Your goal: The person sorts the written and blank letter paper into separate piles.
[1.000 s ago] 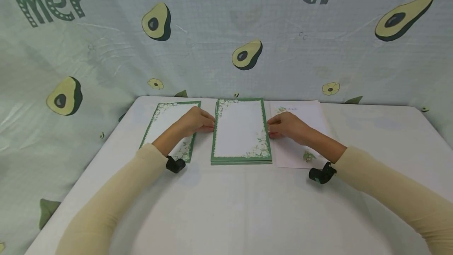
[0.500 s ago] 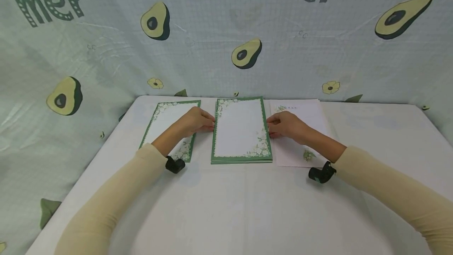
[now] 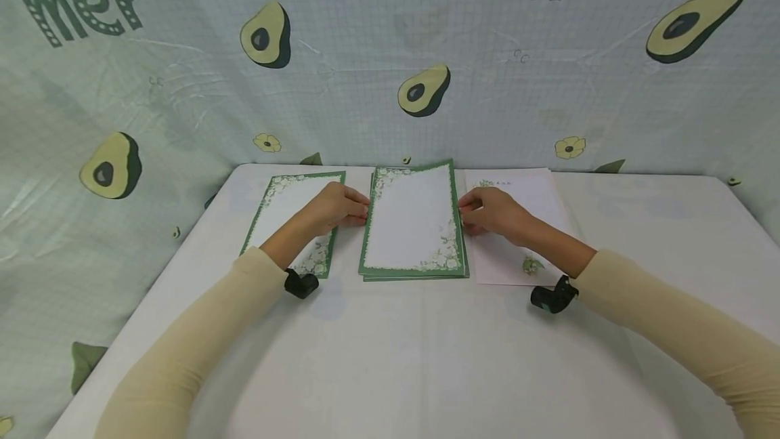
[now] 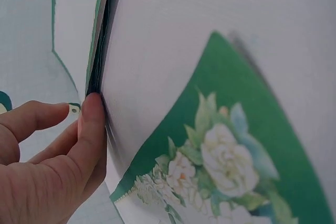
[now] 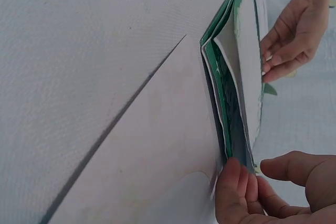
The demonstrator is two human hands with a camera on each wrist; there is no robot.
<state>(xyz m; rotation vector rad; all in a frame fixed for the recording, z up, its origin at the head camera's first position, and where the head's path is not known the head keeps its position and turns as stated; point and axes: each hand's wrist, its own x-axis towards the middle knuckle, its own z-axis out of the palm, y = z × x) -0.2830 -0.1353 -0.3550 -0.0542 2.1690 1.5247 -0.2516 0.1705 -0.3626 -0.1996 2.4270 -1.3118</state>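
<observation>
While left hand (image 3: 338,208) and right hand (image 3: 491,214) touch its sides, we list 1 green-bordered floral paper stack (image 3: 413,222) between fingers; whether pinched, we cannot tell.

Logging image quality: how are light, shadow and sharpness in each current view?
Head view: even light, a soft shadow beside the left sleeve, print on the pale sheet too small to read; left wrist view: dimmer, though flowers on the near bordered sheet show clearly; right wrist view: also dim, dark shade between layers of the green-edged stack.
</observation>
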